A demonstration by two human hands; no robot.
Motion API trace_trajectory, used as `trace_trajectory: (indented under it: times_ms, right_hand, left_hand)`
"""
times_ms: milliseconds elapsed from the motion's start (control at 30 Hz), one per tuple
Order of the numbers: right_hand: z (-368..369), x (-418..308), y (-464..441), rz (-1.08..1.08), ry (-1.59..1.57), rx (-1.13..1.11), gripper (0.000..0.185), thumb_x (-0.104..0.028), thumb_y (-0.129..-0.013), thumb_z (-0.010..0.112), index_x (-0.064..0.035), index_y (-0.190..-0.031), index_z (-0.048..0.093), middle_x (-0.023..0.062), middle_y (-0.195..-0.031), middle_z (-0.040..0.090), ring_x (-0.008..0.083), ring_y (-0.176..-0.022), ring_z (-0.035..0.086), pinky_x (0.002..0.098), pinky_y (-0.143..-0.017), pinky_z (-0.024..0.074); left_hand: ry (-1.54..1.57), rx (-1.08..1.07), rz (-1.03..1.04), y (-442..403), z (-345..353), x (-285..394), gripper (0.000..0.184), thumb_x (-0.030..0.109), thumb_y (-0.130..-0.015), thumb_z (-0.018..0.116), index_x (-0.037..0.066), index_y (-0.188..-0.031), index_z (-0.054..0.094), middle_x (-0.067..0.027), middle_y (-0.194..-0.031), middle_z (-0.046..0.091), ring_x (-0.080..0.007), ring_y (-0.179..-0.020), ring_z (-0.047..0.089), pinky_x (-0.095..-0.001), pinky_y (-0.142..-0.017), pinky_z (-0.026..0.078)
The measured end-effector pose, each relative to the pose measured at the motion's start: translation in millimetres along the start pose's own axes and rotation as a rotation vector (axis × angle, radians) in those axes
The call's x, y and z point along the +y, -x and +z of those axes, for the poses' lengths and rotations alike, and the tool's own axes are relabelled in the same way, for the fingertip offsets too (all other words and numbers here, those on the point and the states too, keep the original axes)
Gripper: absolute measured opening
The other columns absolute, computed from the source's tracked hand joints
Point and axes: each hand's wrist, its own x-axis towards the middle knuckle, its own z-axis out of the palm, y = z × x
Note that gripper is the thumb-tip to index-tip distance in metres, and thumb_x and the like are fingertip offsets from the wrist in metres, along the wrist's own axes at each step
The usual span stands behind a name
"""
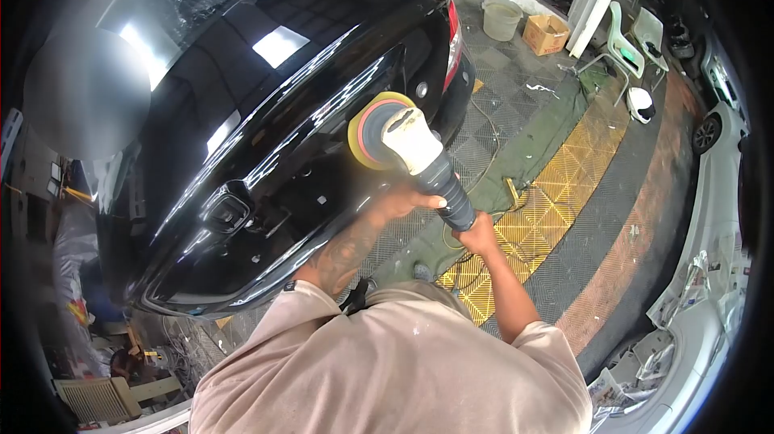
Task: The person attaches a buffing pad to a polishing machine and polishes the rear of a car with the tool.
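Observation:
A car polisher (413,143) with a white head, a dark grip and a round yellow-edged pad (355,131) is in both my hands. Its pad faces the glossy black rear panel of a car (298,156) and seems to rest against it; the contact itself is hidden. My left hand (403,202) holds the middle of the tool from the car's side, thumb showing and most fingers hidden. Around the back end of the dark grip my right hand (477,234) is closed. A cord (516,206) lies on the floor near the right hand.
Green cloth (524,156) lies over the tiled floor beside the car. Farther off stand a bucket (501,18), a cardboard box (545,35), chairs (621,47) and a white helmet (641,105). A pale car (717,168) stands at right, with newspaper (685,289) on another pale body nearby.

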Motion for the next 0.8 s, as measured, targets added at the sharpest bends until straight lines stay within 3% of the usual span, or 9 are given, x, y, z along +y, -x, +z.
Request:
trace_trajectory:
  times_ms: [133, 200, 333, 400, 467, 533, 600, 667, 800]
  right_hand:
    - [3, 10, -5, -0.016, 0.008, 0.005, 0.037, -0.013, -0.063, 0.08, 0.0055, -0.094, 0.07, 0.0217, -0.087, 0.074, 0.0343, -0.084, 0.075, 0.0402, -0.075, 0.0571]
    - [12, 20, -3, -0.026, -0.047, -0.054, 0.035, -0.014, -0.062, 0.079, 0.0053, -0.091, 0.071, 0.0209, -0.084, 0.074, 0.0312, -0.08, 0.075, 0.0393, -0.073, 0.0568]
    - [25, 29, 5, -0.07, -0.035, -0.133, 0.034, -0.015, -0.063, 0.08, 0.003, -0.09, 0.072, 0.0154, -0.08, 0.074, 0.0224, -0.074, 0.072, 0.0372, -0.07, 0.0562]
    - [30, 29, 11, -0.05, -0.071, -0.102, 0.035, -0.016, -0.062, 0.082, 0.0031, -0.089, 0.072, 0.0155, -0.08, 0.074, 0.0236, -0.074, 0.072, 0.0373, -0.07, 0.0564]
    - [30, 30, 6, 0.025, -0.012, -0.053, 0.037, -0.018, -0.061, 0.083, 0.003, -0.09, 0.073, 0.0169, -0.081, 0.074, 0.0257, -0.076, 0.073, 0.038, -0.071, 0.0568]
    - [21, 18, 4, 0.174, 0.172, -0.064, 0.037, -0.019, -0.061, 0.083, 0.0021, -0.091, 0.073, 0.018, -0.084, 0.075, 0.0264, -0.079, 0.074, 0.039, -0.072, 0.0571]
    - [26, 37, -8, -0.023, 0.064, 0.062, 0.035, -0.017, -0.061, 0.081, 0.0017, -0.09, 0.073, 0.0186, -0.084, 0.075, 0.0285, -0.079, 0.075, 0.0409, -0.074, 0.0573]
    - [17, 16, -3, -0.094, -0.041, 0.098, 0.032, -0.015, -0.062, 0.08, 0.0027, -0.087, 0.072, 0.0176, -0.081, 0.074, 0.0256, -0.074, 0.074, 0.0399, -0.07, 0.0563]
    - [23, 21, -10, -0.037, -0.042, 0.057, 0.034, -0.014, -0.061, 0.082, 0.0029, -0.089, 0.072, 0.0152, -0.08, 0.074, 0.0214, -0.073, 0.072, 0.0394, -0.069, 0.0557]
  left_hand:
    - [-0.004, 0.005, -0.014, -1, -7, -9, 0.067, 0.014, -0.071, 0.087, 0.007, -0.131, 0.057, -0.008, -0.125, 0.064, -0.0212, -0.119, 0.06, -0.041, -0.107, 0.048]
    - [-0.184, 0.089, -0.056, 9, -19, -32, 0.066, 0.013, -0.072, 0.087, 0.006, -0.131, 0.058, -0.0077, -0.124, 0.064, -0.0212, -0.119, 0.06, -0.0411, -0.106, 0.048]
    - [-0.144, 0.171, -0.064, 38, -22, -54, 0.066, 0.013, -0.072, 0.087, 0.005, -0.131, 0.059, -0.0072, -0.124, 0.064, -0.0212, -0.119, 0.06, -0.0406, -0.106, 0.048]
    - [-0.061, 0.161, -0.002, 36, -6, -36, 0.065, 0.014, -0.073, 0.087, 0.005, -0.131, 0.059, -0.0079, -0.125, 0.065, -0.0212, -0.118, 0.061, -0.0408, -0.106, 0.048]
    - [-0.085, 0.04, -0.085, 23, -16, -30, 0.062, 0.014, -0.074, 0.086, 0.005, -0.13, 0.06, -0.0077, -0.125, 0.065, -0.0208, -0.118, 0.061, -0.0404, -0.106, 0.048]
    - [-0.155, -0.025, -0.097, 8, -26, -41, 0.062, 0.017, -0.075, 0.086, 0.005, -0.13, 0.061, -0.0072, -0.124, 0.065, -0.0201, -0.118, 0.061, -0.0398, -0.105, 0.048]
    - [-0.205, -0.058, 0.051, -4, -5, -4, 0.063, 0.018, -0.073, 0.085, 0.006, -0.13, 0.061, -0.0072, -0.125, 0.065, -0.02, -0.119, 0.06, -0.0395, -0.106, 0.047]
    - [-0.049, -0.104, -0.018, -14, -9, -2, 0.064, 0.014, -0.075, 0.086, 0.005, -0.133, 0.061, -0.0066, -0.128, 0.065, -0.0217, -0.122, 0.057, -0.0411, -0.111, 0.041]
    - [-0.092, -0.059, -0.044, -20, -22, -19, 0.075, 0.02, -0.072, 0.09, 0.005, -0.138, 0.056, -0.0079, -0.131, 0.061, -0.0233, -0.124, 0.054, -0.0438, -0.112, 0.041]
